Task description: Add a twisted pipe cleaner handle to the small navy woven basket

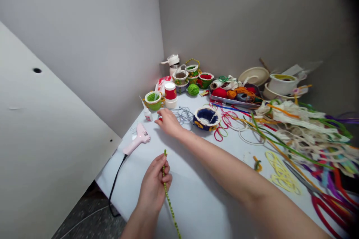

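My left hand is closed on a thin green braided cord. The cord's tip sticks up above the fingers, and its tail hangs down past the bottom of the view. Over the table my right hand reaches far forward, thumb and forefinger slightly apart, with nothing visible between them. Just left of its fingertips stands a small white glue bottle with a long thin nozzle. Loose grey-blue cord lies beside this hand. A pink glue gun rests left of both hands.
Behind are a green bowl, a red-and-white jar and several small decorated baskets. A dark blue basket sits mid-table. Farther right are a tray of yarn, heaped cords and red-handled scissors. Walls close off the back and left.
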`<action>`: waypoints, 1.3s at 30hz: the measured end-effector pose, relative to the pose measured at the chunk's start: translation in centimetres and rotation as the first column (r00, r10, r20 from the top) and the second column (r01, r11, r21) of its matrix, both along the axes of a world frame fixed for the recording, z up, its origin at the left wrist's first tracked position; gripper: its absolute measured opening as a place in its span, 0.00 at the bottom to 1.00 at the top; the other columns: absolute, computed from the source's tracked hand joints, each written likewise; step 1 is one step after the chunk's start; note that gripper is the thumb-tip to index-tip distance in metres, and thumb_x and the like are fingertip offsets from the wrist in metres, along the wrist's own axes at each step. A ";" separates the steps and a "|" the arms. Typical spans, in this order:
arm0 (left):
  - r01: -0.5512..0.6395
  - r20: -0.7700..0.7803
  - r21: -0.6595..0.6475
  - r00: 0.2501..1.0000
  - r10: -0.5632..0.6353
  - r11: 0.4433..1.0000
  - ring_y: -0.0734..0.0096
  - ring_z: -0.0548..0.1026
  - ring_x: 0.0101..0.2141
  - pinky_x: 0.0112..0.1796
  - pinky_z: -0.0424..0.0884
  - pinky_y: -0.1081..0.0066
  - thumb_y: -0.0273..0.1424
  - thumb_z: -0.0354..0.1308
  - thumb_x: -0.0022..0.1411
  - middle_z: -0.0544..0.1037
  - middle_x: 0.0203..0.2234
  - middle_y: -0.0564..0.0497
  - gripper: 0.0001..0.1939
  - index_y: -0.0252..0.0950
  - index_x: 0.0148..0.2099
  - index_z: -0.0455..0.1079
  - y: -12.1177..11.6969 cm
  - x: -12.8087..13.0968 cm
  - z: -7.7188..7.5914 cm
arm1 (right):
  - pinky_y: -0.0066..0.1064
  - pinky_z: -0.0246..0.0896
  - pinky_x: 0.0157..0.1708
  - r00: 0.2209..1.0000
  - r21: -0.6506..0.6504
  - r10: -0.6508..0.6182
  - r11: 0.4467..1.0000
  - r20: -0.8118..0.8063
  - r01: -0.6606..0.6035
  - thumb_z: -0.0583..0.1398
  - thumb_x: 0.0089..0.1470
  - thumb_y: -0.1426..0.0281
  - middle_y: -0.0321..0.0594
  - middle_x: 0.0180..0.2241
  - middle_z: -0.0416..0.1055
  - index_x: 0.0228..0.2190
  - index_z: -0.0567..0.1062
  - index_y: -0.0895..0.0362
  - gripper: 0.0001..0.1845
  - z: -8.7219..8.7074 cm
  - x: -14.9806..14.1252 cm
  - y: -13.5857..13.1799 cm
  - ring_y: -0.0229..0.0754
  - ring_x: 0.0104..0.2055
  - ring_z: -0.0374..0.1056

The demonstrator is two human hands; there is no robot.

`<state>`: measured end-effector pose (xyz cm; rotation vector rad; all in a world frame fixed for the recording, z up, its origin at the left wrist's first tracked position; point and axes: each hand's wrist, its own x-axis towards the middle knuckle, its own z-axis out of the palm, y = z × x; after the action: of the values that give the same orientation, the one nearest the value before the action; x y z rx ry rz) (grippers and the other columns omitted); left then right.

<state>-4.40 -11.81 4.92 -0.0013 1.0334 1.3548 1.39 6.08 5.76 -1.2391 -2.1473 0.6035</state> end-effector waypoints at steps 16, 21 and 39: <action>0.152 -0.040 0.028 0.988 -0.151 0.988 0.86 0.62 0.20 0.16 0.52 0.85 0.27 0.65 0.51 0.66 0.23 0.56 0.11 0.34 0.37 0.68 1.5 -0.6 0.8 | 0.29 0.50 0.29 0.995 0.031 -0.102 0.994 0.000 0.102 0.56 0.52 0.66 0.36 0.29 0.67 0.34 0.63 0.54 0.08 3.1 5.2 -4.0 0.40 0.29 0.61; 0.489 -0.265 -0.043 0.835 -0.482 0.871 0.85 0.61 0.18 0.14 0.46 0.83 0.31 0.65 0.49 0.67 0.22 0.56 0.12 0.34 0.35 0.69 1.7 1.6 0.6 | 0.28 0.56 0.31 0.976 -0.177 -0.210 0.964 -0.051 0.198 0.57 0.54 0.65 0.35 0.29 0.66 0.31 0.63 0.53 0.07 2.8 17.4 -11.4 0.39 0.30 0.62; 0.522 -0.984 -0.050 0.119 -0.131 0.851 0.64 0.71 0.33 0.39 0.62 0.68 0.28 0.57 0.57 0.74 0.29 0.49 0.07 0.43 0.33 0.77 -0.9 4.1 -2.0 | 0.34 0.67 0.35 0.895 -0.317 -0.420 0.878 -0.150 0.359 0.61 0.51 0.57 0.46 0.41 0.73 0.40 0.76 0.52 0.17 -2.9 25.5 -21.2 0.48 0.41 0.70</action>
<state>-0.27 -12.72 2.92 1.5130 1.7056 0.9478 26.90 -15.13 2.83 -1.6274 -1.6037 0.8400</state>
